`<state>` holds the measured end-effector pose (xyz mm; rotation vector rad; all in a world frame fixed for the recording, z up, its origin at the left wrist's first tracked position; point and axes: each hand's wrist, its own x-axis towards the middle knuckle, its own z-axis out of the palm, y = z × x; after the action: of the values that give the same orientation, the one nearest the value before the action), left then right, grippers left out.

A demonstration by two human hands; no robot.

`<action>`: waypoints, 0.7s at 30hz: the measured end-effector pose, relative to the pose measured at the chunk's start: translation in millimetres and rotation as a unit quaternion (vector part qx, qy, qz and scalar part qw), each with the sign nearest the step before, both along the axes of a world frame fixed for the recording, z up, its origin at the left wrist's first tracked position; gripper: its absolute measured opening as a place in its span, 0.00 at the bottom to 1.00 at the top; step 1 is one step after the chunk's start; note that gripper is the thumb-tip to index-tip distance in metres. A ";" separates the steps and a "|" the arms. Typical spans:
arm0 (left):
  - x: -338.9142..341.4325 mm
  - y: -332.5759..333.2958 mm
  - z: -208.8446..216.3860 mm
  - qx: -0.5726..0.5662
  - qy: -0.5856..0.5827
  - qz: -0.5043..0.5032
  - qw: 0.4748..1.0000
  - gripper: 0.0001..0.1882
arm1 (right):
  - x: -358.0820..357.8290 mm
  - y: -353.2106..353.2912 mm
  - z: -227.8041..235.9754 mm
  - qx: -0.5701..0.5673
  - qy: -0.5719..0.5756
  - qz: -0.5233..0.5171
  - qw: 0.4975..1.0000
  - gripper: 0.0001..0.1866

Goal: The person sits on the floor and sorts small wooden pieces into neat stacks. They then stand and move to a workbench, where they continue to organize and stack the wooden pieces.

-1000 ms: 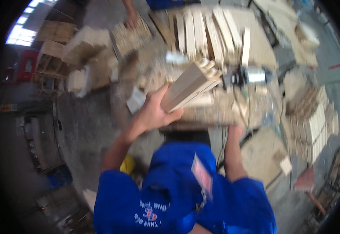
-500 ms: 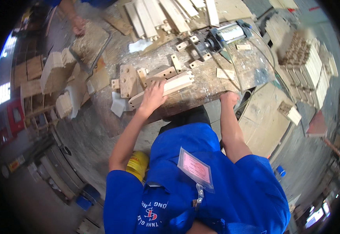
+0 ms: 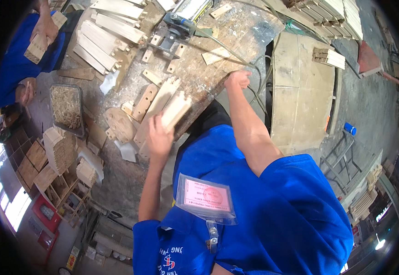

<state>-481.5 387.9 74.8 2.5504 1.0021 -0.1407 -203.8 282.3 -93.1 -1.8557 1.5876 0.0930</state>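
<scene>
My left hand (image 3: 159, 136) is closed around the near end of a pale wooden slat (image 3: 176, 111) at the bench's front edge. Pegs stick out of its far end. Beside it, to the left, lies another pegged slat (image 3: 162, 97), partly hidden by my hand. Just beyond are a wooden block with drilled holes (image 3: 145, 101) and a rounded wooden board (image 3: 120, 123). My right hand (image 3: 239, 80) has its fingers curled at the bench edge, close to a thin hose (image 3: 256, 94); anything inside them is hidden.
A metal clamping device (image 3: 179, 25) with small blocks sits on the worn workbench (image 3: 236, 34). Several slats (image 3: 96, 39) lie at the far left. A tray of dowels (image 3: 66, 106) stands left of the bench. Beyond it, a co-worker's hand (image 3: 47, 28) holds a wooden block.
The view has swung, so the bench now slants and more of the co-worker shows. My left hand now grips a slat angled apart from the one beside it. My right hand stays at the bench edge.
</scene>
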 end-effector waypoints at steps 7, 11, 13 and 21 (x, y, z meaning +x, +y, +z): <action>2.0 -11.8 -54.4 0.027 0.024 -0.013 0.999 0.33 | -1.1 1.7 4.0 0.049 0.029 -0.009 0.998 0.34; 3.8 -13.8 -66.6 0.062 -0.009 -0.018 0.998 0.37 | 3.0 -1.9 2.9 0.053 0.028 -0.022 0.998 0.33; -0.8 -16.4 -71.6 0.083 -0.039 -0.013 0.996 0.36 | 2.0 -0.8 6.3 0.068 0.028 -0.020 0.997 0.33; -22.0 -20.1 -94.0 0.278 -0.104 -0.054 0.953 0.27 | -2.9 2.2 17.1 0.100 0.037 -0.008 0.994 0.34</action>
<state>-503.5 367.9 -19.3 3.0387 0.9143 0.4351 -206.7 284.6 -76.0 -1.7007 1.5805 0.3057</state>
